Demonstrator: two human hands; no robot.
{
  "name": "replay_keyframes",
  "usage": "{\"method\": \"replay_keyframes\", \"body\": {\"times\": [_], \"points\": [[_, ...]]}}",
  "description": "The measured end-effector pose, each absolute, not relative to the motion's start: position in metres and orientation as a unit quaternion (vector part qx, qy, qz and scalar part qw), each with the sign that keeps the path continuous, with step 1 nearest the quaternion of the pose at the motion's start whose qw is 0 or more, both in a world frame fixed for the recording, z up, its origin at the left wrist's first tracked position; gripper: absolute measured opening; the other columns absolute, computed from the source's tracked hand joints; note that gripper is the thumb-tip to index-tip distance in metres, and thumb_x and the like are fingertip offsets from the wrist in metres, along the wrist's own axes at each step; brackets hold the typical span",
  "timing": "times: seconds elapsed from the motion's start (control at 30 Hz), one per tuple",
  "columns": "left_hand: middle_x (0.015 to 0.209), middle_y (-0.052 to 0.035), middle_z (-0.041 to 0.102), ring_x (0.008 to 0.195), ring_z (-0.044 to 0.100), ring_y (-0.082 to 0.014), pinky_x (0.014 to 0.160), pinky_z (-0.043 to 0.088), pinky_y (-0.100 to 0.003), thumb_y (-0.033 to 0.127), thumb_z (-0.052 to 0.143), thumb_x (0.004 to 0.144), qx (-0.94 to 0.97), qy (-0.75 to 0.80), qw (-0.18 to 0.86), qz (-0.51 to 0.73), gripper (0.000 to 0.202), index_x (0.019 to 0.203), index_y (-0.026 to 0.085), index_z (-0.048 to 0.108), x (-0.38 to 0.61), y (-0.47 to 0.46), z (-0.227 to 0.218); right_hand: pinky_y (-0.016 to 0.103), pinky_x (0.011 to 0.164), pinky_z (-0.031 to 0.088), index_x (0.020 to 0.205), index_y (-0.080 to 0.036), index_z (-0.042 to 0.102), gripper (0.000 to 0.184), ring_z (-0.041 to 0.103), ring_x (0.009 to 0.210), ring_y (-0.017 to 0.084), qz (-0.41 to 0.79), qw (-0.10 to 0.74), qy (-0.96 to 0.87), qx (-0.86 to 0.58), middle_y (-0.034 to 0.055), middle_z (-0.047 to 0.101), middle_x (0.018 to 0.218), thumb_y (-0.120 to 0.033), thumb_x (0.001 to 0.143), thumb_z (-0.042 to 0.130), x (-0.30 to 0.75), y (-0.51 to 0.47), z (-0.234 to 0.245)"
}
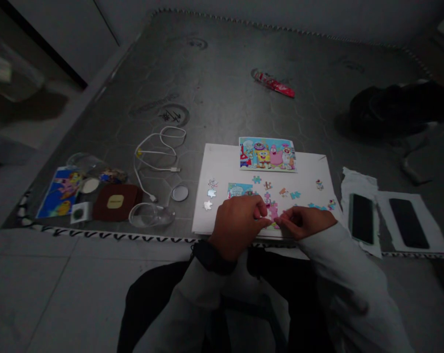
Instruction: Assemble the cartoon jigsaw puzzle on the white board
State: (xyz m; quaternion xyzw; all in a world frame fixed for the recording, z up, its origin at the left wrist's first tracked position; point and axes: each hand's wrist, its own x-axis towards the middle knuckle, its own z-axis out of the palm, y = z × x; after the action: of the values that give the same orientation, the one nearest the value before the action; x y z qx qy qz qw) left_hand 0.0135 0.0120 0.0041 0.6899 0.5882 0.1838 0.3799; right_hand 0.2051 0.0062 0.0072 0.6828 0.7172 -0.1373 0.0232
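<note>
A partly joined jigsaw puzzle [271,212] with cartoon figures lies near the front edge of a white board [222,164]. My left hand [240,220] is curled over its left part, hiding much of it. The left thumb and fingertips touch down around the pink figure, but what they grip is hidden. From the other side, my right hand [305,220] pinches at a small puzzle piece on the right edge of the pink section. Loose puzzle pieces [295,195] are scattered on the board to both sides. Behind them lies a cartoon reference picture [268,154].
Left of the board are a white cable [159,166], a clear plastic cup [152,214], a round lid [180,192], a brown case [117,202] and a blue cartoon packet [62,191]. Two phones [361,218] rest on tissues at right. A red wrapper [273,84] lies farther back.
</note>
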Motion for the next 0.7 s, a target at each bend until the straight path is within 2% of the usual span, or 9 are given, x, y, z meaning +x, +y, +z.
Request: {"method": "replay_keyframes", "body": {"times": [0.37,0.7], "points": [[0.076,0.0057,0.070,0.071,0.060,-0.0132,0.060,0.032,-0.026,0.035,0.082,0.073,0.694,0.589,0.375,0.178,0.018,0.081,0.025,0.070,0.0135,0.0113,0.0057,0.028,0.054,0.031,0.059,-0.023,0.057,0.041,0.056,0.054,0.015,-0.164,0.011,0.687,0.708,-0.0004,0.063,0.056,-0.059,0.081,0.059,0.2052,0.0104,-0.0026],[0.075,0.0067,0.069,0.072,0.060,-0.0130,0.060,0.031,-0.027,0.034,0.080,0.073,0.688,0.589,0.382,0.185,0.016,0.079,0.025,0.069,0.0136,0.0104,0.0041,0.028,0.054,0.031,0.058,-0.023,0.059,0.050,0.054,0.052,0.014,-0.158,0.003,0.692,0.704,-0.0007,0.061,0.052,-0.064,0.084,0.051,0.2095,0.0095,0.0069]]}}
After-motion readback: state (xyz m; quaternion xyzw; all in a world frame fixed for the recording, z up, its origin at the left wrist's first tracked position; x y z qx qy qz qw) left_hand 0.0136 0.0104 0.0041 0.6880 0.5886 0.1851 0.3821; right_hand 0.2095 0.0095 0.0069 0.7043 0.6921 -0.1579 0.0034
